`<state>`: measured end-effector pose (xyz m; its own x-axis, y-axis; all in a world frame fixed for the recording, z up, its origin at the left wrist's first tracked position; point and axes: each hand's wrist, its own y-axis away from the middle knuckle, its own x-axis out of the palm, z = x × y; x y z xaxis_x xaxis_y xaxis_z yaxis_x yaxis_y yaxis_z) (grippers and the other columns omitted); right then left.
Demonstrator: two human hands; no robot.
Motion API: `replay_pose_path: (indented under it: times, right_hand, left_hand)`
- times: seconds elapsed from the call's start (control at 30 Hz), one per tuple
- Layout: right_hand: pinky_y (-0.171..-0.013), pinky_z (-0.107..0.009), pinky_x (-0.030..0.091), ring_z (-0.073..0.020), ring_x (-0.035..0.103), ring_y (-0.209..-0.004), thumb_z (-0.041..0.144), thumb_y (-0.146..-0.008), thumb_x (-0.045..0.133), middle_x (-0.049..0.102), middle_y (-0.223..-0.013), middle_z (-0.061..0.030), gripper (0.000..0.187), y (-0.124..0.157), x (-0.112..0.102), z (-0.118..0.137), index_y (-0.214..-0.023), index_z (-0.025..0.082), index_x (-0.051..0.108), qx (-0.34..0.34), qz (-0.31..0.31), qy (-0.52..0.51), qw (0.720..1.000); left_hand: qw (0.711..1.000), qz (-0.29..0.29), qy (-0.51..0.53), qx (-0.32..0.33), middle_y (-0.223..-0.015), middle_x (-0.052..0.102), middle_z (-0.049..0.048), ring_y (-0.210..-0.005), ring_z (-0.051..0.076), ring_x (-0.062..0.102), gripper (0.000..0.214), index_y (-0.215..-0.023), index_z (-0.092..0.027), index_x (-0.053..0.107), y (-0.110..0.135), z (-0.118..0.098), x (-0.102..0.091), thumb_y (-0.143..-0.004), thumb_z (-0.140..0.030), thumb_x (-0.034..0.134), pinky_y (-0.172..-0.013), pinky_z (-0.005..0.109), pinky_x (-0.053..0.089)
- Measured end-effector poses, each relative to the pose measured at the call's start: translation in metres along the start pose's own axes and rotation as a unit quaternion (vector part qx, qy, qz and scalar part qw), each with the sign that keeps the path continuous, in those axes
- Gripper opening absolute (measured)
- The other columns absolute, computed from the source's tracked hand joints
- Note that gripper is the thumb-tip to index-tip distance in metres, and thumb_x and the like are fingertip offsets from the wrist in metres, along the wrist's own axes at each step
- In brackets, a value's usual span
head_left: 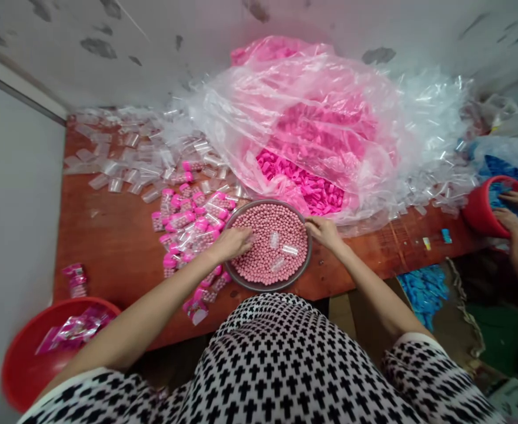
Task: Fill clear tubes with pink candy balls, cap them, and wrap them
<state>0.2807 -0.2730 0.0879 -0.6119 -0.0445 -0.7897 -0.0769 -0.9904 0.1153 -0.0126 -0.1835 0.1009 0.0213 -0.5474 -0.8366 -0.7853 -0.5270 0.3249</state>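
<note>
A round grey bowl [302, 274] full of pink beads [263, 259] stands at the table's front edge, close to my body. Several clear plastic tubes [290, 250] lie on top of the beads. My left hand [236, 242] reaches over the bowl's left rim, fingers curled at the beads; what they hold is hidden. At the right rim, my right hand [323, 231] pinches the bowl's edge between thumb and fingers. Left of the bowl spreads a pile of bead-filled tubes with pink caps [183, 221].
Behind the bowl, a big clear plastic bag [223, 112] holds loose pink caps [318, 191]. Clear tubes [130, 141] are strewn along the wall. A red basin [20, 359] with pink packets is at lower left. At right, another person's hands reach into a red bucket [475, 206].
</note>
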Motion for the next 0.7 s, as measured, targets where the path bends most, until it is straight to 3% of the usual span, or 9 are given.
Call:
replay_pose_path:
  times: [0.13,0.3,0.43,0.5,0.57,0.63,0.7]
  right_hand:
    - [-0.084,-0.033,0.048,-0.0219,0.066,-0.093,0.030,-0.084,0.055,0.071,-0.104,-0.0079,0.028,-0.048,-0.025,-0.019,-0.105,0.019,0.068,0.052,-0.018,0.057,0.997]
    - [-0.084,-0.034,0.046,-0.0239,0.064,-0.096,0.029,-0.085,0.050,0.071,-0.104,-0.0083,0.030,-0.116,-0.033,-0.026,-0.108,0.019,0.066,0.079,-0.032,0.139,0.987]
    - [-0.083,-0.035,0.044,-0.0249,0.059,-0.100,0.024,-0.088,0.045,0.066,-0.113,-0.0107,0.034,-0.151,-0.028,-0.021,-0.118,0.017,0.059,0.036,-0.054,0.194,0.979]
    - [-0.082,-0.034,0.043,-0.0247,0.055,-0.105,0.020,-0.089,0.043,0.061,-0.119,-0.0120,0.035,-0.159,-0.023,-0.017,-0.121,0.016,0.056,-0.055,-0.029,0.234,0.970]
    - [-0.082,-0.034,0.040,-0.0244,0.050,-0.107,0.016,-0.091,0.039,0.059,-0.120,-0.0127,0.032,-0.165,-0.017,-0.014,-0.118,0.015,0.057,-0.154,0.014,0.280,0.948]
    - [-0.081,-0.035,0.039,-0.0245,0.049,-0.104,0.015,-0.093,0.036,0.062,-0.112,-0.0137,0.030,-0.169,-0.013,-0.014,-0.112,0.014,0.059,-0.200,0.043,0.321,0.925]
    - [-0.080,-0.036,0.038,-0.0252,0.049,-0.098,0.015,-0.093,0.036,0.065,-0.101,-0.0148,0.028,-0.171,-0.011,-0.015,-0.106,0.013,0.060,-0.194,0.046,0.350,0.915]
  left_hand:
    - [0.989,0.090,-0.101,-0.059,-0.078,0.068,0.0158,-0.076,0.022,0.065,0.025,-0.074,-0.010,0.068,-0.019,-0.016,0.019,-0.081,-0.008,0.044,-0.068,0.030,0.047]
    - [0.993,0.089,-0.063,-0.055,-0.075,0.069,0.0175,-0.076,0.023,0.067,0.024,-0.073,-0.008,0.070,-0.060,-0.041,0.051,-0.079,-0.005,0.047,-0.067,0.030,0.049]
    - [0.996,0.054,-0.024,-0.069,-0.085,0.069,0.0182,-0.082,0.023,0.067,0.024,-0.084,-0.008,0.069,-0.076,-0.038,0.064,-0.083,-0.007,0.045,-0.071,0.030,0.050]
    - [0.997,0.017,0.023,-0.071,-0.092,0.069,0.0154,-0.087,0.021,0.066,0.025,-0.094,-0.010,0.067,-0.070,-0.031,0.068,-0.087,-0.013,0.043,-0.075,0.031,0.050]
    - [0.987,-0.063,0.138,-0.052,-0.101,0.069,0.0112,-0.095,0.019,0.064,0.023,-0.101,-0.015,0.064,-0.058,-0.025,0.070,-0.089,-0.020,0.045,-0.082,0.032,0.050]
    - [0.948,-0.154,0.278,-0.023,-0.114,0.065,0.0089,-0.107,0.019,0.060,0.021,-0.101,-0.019,0.064,-0.044,-0.022,0.070,-0.087,-0.026,0.051,-0.092,0.035,0.047]
    - [0.904,-0.210,0.371,-0.017,-0.122,0.061,0.0086,-0.115,0.019,0.055,0.021,-0.099,-0.019,0.065,-0.033,-0.023,0.068,-0.084,-0.029,0.056,-0.098,0.037,0.043]
